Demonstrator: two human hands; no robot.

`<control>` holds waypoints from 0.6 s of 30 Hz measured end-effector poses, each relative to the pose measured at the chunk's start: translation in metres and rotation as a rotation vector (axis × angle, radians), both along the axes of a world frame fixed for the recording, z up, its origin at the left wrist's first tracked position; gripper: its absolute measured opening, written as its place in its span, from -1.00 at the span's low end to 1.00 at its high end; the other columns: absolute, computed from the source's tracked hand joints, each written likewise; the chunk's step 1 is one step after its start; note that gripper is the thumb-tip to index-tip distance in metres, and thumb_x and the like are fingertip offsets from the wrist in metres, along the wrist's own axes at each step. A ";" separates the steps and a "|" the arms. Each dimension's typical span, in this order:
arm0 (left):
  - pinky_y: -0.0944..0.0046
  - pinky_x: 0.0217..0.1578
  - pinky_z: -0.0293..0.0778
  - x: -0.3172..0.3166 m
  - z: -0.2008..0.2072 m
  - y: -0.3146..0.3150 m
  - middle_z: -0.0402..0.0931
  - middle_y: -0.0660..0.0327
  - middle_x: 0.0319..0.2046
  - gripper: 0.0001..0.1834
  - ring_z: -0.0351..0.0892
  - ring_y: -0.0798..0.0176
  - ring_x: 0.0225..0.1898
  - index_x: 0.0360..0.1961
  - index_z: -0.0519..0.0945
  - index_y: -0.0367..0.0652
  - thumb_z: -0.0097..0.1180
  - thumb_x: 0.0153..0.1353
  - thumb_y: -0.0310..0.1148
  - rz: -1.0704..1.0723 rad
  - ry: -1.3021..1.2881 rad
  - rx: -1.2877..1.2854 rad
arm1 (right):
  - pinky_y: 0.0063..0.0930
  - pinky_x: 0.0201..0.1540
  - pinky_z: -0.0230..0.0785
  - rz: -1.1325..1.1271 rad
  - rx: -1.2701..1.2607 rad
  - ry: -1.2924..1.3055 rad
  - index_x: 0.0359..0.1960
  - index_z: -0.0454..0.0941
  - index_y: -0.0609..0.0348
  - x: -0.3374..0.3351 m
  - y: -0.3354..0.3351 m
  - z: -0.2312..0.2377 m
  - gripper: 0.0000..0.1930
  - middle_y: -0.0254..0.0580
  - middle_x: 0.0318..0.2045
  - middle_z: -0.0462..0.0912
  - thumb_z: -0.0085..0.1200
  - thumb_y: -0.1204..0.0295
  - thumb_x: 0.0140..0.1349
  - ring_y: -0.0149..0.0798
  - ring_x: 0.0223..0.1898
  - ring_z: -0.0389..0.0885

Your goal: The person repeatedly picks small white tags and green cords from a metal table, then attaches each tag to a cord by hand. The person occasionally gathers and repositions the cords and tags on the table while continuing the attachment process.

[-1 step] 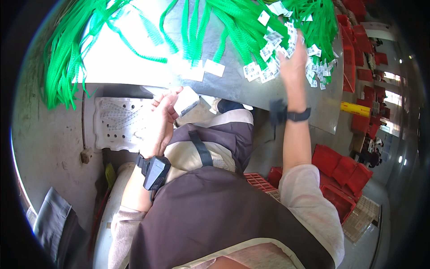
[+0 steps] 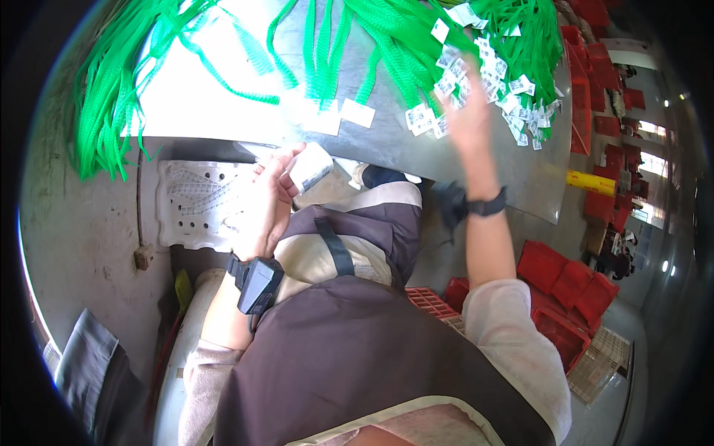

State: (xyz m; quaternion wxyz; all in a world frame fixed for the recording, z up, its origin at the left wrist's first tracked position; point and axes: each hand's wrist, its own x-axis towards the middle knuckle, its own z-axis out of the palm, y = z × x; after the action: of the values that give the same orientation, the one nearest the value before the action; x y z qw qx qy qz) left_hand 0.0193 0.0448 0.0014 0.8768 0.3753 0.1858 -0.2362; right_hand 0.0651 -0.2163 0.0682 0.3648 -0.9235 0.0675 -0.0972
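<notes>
left hand (image 2: 271, 195) at nine o'clock of centre, fingers curled around a small white roll (image 2: 311, 168), right hand (image 2: 470, 119) up at one o'clock, blurred, fingers spread among white tags (image 2: 454, 89) on green mesh strips (image 2: 387, 37), steel table (image 2: 476, 167) beneath

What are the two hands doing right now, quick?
Left hand: closed around a small white roll, held near the table edge.
Right hand: open, reaching into the green net sleeves with white tags; holds nothing visible.
</notes>
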 end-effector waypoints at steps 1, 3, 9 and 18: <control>0.33 -0.13 0.45 0.001 0.001 -0.001 0.55 0.15 -0.17 -0.71 0.56 0.31 -0.17 -0.11 0.54 -0.32 0.03 0.20 -0.36 0.010 0.064 0.036 | -0.57 -0.23 0.39 0.005 0.083 0.084 0.00 0.48 0.18 -0.013 0.015 -0.006 -0.60 -0.22 -0.24 0.62 0.16 0.54 0.06 -0.47 -0.35 0.53; 0.33 -0.10 0.44 0.004 0.003 -0.001 0.54 0.12 -0.13 -0.70 0.56 0.30 -0.15 -0.10 0.53 -0.32 0.02 0.20 -0.36 0.022 0.100 0.033 | -0.62 -0.30 0.36 0.376 0.489 0.282 -0.14 0.57 0.21 -0.041 0.050 -0.025 -0.73 -0.30 -0.31 0.62 0.17 0.52 0.08 -0.52 -0.37 0.50; 0.35 -0.10 0.44 0.004 0.003 0.001 0.53 0.10 -0.12 -0.68 0.56 0.30 -0.15 -0.08 0.52 -0.36 -0.01 0.22 -0.36 0.001 0.056 0.066 | -0.68 -0.38 0.28 0.235 0.494 0.273 -0.28 0.61 0.25 -0.061 0.085 -0.039 -0.85 -0.35 -0.41 0.60 0.17 0.54 0.09 -0.58 -0.43 0.44; 0.33 -0.09 0.44 0.007 -0.008 0.006 0.53 0.10 -0.08 -0.64 0.55 0.30 -0.12 -0.03 0.48 -0.34 0.03 0.22 -0.32 -0.005 0.054 0.090 | -0.62 -0.45 0.26 0.268 0.323 0.142 -0.37 0.59 0.27 -0.062 0.095 -0.046 -0.90 -0.36 -0.47 0.57 0.16 0.52 0.09 -0.56 -0.50 0.40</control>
State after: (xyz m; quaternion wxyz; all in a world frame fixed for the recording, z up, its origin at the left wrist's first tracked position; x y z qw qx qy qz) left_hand 0.0260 0.0511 -0.0062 0.8530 0.4084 0.2191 -0.2400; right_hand 0.0033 -0.1211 0.0226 0.5118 -0.8584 -0.0156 0.0294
